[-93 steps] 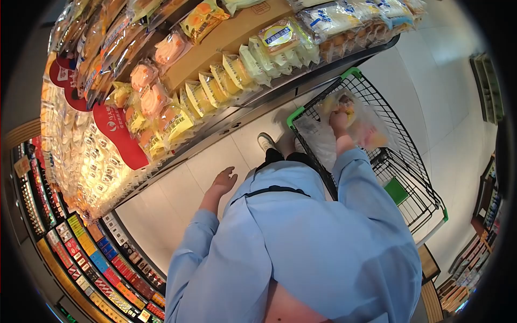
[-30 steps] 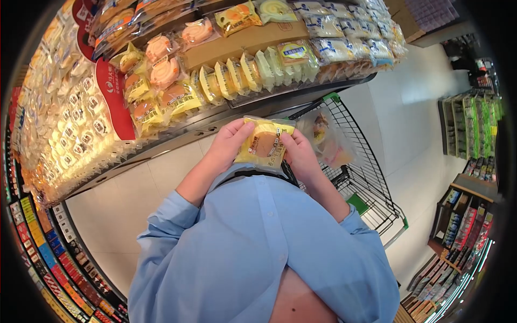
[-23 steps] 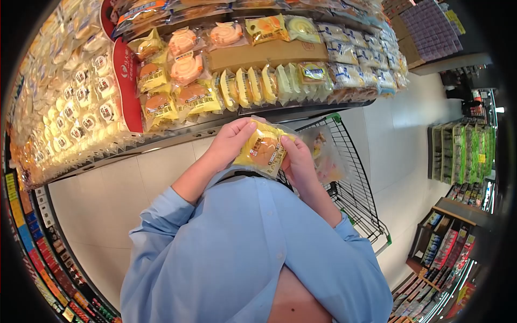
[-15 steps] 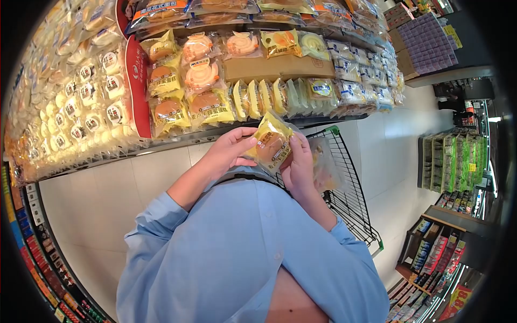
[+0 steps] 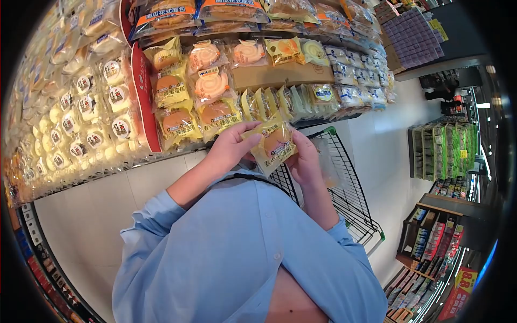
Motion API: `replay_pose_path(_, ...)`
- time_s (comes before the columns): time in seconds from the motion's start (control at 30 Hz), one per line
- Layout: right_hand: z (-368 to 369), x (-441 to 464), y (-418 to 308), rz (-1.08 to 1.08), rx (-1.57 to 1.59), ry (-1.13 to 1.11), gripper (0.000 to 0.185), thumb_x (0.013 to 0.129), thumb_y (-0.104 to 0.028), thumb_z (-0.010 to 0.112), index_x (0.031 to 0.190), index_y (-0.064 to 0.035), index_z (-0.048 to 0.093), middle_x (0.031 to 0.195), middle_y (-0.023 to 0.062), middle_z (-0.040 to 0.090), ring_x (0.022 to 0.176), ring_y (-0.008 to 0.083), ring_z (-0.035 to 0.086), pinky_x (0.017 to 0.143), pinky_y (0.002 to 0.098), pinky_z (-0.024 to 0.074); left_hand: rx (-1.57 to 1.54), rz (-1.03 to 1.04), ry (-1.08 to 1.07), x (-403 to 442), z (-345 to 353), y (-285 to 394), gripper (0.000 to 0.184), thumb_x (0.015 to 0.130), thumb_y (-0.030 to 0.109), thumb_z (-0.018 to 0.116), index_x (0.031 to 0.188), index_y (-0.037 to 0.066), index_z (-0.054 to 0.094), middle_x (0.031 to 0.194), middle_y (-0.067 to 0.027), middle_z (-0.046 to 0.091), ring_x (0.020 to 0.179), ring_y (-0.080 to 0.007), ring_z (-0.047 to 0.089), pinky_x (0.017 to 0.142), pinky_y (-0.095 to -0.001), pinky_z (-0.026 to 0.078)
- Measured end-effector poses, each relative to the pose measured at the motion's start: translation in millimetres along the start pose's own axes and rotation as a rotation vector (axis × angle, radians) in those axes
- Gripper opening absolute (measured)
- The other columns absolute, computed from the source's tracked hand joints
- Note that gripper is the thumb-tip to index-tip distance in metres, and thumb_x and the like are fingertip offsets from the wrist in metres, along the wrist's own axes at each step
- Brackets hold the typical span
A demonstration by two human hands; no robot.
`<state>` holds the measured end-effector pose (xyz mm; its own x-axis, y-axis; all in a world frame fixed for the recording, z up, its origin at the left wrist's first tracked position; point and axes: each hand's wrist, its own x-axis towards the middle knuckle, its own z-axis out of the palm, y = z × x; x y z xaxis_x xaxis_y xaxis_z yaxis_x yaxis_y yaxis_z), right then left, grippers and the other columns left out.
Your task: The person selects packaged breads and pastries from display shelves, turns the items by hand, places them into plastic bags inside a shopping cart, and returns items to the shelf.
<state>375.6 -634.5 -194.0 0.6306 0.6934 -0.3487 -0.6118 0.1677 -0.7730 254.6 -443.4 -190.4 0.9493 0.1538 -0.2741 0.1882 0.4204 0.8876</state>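
Observation:
A packaged round cake (image 5: 274,144) in a clear and yellow wrapper is held up in front of my waist, its printed side facing me. My left hand (image 5: 232,146) grips the wrapper's left edge, thumb on the front. On the opposite edge my right hand (image 5: 306,161) is closed around the wrapper. Just beyond my right hand is a clear plastic bag (image 5: 329,164); I cannot tell whether it hangs from the hand or lies in the cart. Similar yellow-wrapped cakes (image 5: 179,125) sit on the display shelf ahead.
A black wire shopping cart (image 5: 350,185) with green corners stands to my right. The stocked bread display (image 5: 258,77) spans the front, with a red divider (image 5: 144,97) and white-wrapped buns (image 5: 86,107) at left. Farther right are a green-edged rack (image 5: 444,151) and a wooden shelf (image 5: 431,231).
The cake package has tipped and turned slightly, showing more of its printed lower edge. Both hands keep hold of it. The view has shifted, so the display appears a little lower at left.

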Motion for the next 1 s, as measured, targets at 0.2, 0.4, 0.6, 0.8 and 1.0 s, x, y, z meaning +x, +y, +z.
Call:
replay_pose_path(0.2,-7.4,33.6,3.8,-0.112,-0.059,0.156,0.035,0.107,-0.024,0.047,0.130,0.0005,0.054,0.117,0.0118,0.065,0.101,0.0204,0.069,0.084,0.0367,0.0609,-0.100,0.215,0.061,8.5,-0.9,-12.5,0.064,0.101,0.009,0.055,0.155,0.004,0.021,0.129,-0.0166,0.061,0.111,-0.0164,0.062,0.093,-0.0286,0.050)
replay_pose_path(0.4,-5.8,78.9,-3.5,-0.154,-0.130,0.254,0.032,0.107,-0.025,0.045,0.127,-0.0010,0.054,0.113,0.0105,0.066,0.096,0.0196,0.069,0.079,0.0380,0.0635,-0.028,0.239,0.065,-5.1,-1.7,-8.7,0.073,0.101,0.007,0.054,0.157,0.003,0.009,0.146,-0.0317,0.043,0.115,-0.0197,0.060,0.098,-0.0296,0.047)
replay_pose_path(0.6,3.1,94.0,-2.4,-0.109,-0.247,0.186,0.028,0.108,-0.021,0.038,0.123,-0.0016,0.052,0.113,0.0121,0.064,0.095,0.0200,0.069,0.078,0.0376,0.0640,0.088,0.139,0.062,-5.4,-12.4,-15.4,0.072,0.098,0.010,0.057,0.157,0.004,0.017,0.148,-0.0311,0.039,0.126,-0.0280,0.056,0.103,-0.0351,0.047)
replay_pose_path(0.8,11.2,102.0,1.3,-0.076,-0.317,0.144,0.026,0.107,-0.017,0.037,0.122,-0.0023,0.051,0.110,0.0104,0.065,0.091,0.0193,0.069,0.073,0.0349,0.0630,0.111,0.224,0.058,1.2,-10.2,-18.9,0.068,0.097,0.013,0.058,0.155,0.002,0.024,0.148,-0.0262,0.041,0.132,-0.0301,0.051,0.106,-0.0392,0.046)
replay_pose_path(1.0,16.1,98.4,-4.7,-0.149,-1.060,0.239,0.034,0.101,-0.017,0.047,0.128,0.0012,0.055,0.112,0.0153,0.066,0.091,0.0224,0.070,0.077,0.0355,0.0580,0.804,0.568,0.124,6.9,2.8,0.9,0.062,0.090,0.006,0.059,0.147,-0.001,0.037,0.143,-0.0290,0.044,0.131,-0.0406,0.049,0.109,-0.0453,0.042)
